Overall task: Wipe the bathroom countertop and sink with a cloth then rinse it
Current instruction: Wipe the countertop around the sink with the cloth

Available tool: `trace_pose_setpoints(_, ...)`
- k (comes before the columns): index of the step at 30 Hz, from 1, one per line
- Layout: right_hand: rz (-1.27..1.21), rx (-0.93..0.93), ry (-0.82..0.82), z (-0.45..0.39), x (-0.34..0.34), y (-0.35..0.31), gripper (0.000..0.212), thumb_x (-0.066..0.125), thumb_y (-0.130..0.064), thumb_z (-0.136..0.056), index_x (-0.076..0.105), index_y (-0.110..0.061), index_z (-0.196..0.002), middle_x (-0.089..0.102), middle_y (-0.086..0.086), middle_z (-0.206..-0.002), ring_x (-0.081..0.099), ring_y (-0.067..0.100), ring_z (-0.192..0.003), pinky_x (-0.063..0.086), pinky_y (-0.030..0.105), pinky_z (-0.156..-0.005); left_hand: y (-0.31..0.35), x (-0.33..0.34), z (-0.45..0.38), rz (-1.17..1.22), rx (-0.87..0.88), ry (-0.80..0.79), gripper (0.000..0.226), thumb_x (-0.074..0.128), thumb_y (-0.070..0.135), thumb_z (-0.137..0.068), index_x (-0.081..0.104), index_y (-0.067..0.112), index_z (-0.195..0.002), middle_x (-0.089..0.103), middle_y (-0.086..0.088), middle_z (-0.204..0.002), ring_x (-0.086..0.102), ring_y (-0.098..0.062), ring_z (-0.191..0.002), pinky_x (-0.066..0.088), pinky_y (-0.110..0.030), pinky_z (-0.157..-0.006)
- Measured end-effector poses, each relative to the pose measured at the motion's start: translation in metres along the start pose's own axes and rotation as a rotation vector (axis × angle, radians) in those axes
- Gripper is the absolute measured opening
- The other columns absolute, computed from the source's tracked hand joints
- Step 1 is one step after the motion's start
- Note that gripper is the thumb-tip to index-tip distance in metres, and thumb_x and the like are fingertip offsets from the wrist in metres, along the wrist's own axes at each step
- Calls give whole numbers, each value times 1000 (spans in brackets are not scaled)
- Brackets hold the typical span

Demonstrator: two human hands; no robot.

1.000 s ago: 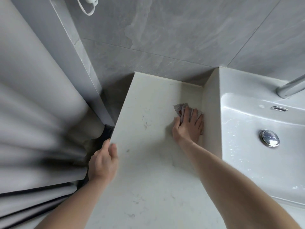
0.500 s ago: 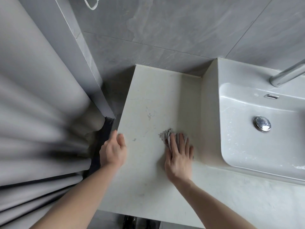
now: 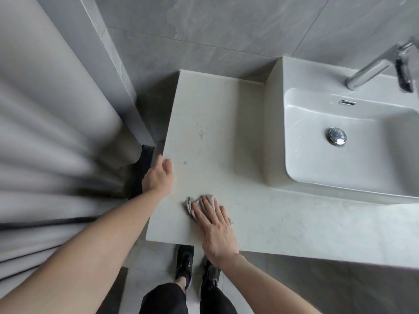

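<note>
Grey stone-look wall tiles [image 3: 226, 30] fill the back of the room, their grout lines running across. Left of the wall tiles, a pale grey curtain [image 3: 45, 132] hangs in soft folds. Below the wall tiles, light grey floor tiles [image 3: 154, 264] show, lit by even, soft daylight.

Cloth [image 3: 199, 203] on countertop [image 3: 215, 123], left of sink [image 3: 317, 168]
</note>
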State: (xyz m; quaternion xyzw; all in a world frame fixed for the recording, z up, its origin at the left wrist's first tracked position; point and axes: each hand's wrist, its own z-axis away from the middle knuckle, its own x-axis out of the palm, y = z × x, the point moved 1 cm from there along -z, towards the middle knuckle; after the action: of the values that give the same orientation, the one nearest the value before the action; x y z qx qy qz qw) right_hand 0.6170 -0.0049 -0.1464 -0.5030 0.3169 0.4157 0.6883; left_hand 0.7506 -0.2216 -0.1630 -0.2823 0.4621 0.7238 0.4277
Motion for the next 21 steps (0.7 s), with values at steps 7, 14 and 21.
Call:
trace_pose_setpoints(7, 62, 122, -43, 64, -15, 43, 96, 38, -2, -83, 0, -38, -164, -11, -7, -171, -16, 23, -158, -1, 38, -130, -38, -20, 58, -184, 124, -200, 68, 32, 45, -104, 13, 19, -163, 15, -5, -170, 33, -32, -146, 45, -49, -105)
trace_pose_setpoints(14, -3, 538, 34, 102, -45, 109, 97, 37, 7, -87, -2, -42, -162, -8, -6, -173, -7, 21, -160, 18, 39, -129, -59, -20, 116, -474, 457, -294, 78, 46, 34, -103, 0, 22, -165, -26, -5, -169, -12, -30, -158, 8, -48, -129)
trace_pose_setpoints(21, -51, 682, 8, 100, -74, 129, 81, 36, 5, -91, 19, -26, -163, 13, 2, -171, 11, 26, -159, 32, 38, -120, -27, -3, 169, -624, 547, -516, 79, 41, 19, -104, -10, 27, -164, -34, 2, -165, -32, -32, -151, -10, -48, -123)
